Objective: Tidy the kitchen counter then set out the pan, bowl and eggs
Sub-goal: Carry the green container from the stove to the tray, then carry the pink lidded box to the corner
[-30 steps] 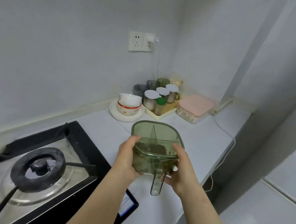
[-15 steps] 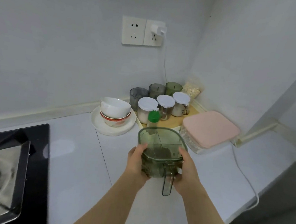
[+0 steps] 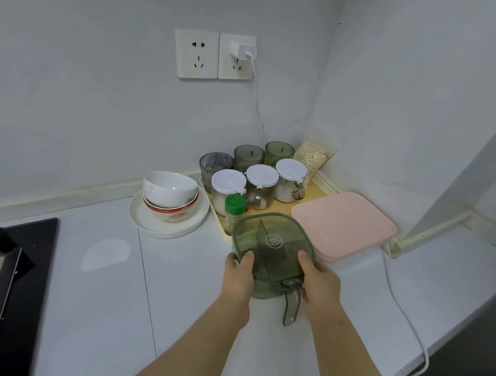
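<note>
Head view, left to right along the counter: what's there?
Gas hob → white plate with stacked bowls → white-lidded jars → pink-lidded box

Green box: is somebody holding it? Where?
Yes. The left hand holds the green box by its left side, and the right hand by its right side.
</note>
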